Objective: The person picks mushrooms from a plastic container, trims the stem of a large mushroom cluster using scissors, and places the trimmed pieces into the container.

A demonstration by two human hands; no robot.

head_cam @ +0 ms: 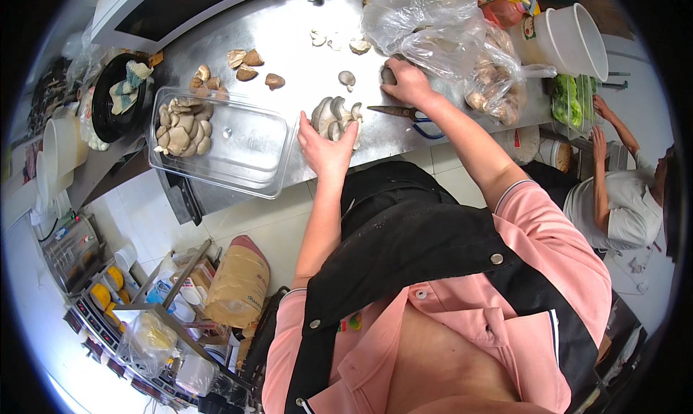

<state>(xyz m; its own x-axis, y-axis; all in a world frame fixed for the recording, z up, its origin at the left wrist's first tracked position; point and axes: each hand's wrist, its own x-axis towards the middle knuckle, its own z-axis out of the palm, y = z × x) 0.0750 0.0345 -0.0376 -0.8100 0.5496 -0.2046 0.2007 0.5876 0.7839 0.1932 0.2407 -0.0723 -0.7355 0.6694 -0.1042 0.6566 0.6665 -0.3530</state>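
Note:
My left hand [328, 147] rests against a cluster of oyster mushrooms [337, 116] on the steel worktop, its thumb and fingers curved around the near side. Farther right, my right hand [407, 82] has its fingers around a grey mushroom [387, 76], which is partly hidden. Scissors with blue handles [400, 111] lie between my right forearm and the cluster. One small loose oyster mushroom [347, 79] sits above the cluster. At the left, a clear plastic container [249, 143] holds more oyster mushrooms [184, 128] in its left end.
Brown mushroom pieces [247, 73] and pale scraps [359, 46] lie farther back. Plastic bags [422, 24], one with mushrooms [495, 84], stand at the right. A knife [189, 200] lies at the near left edge. A co-worker [612, 197] handles a container of greens [568, 102] at the far right.

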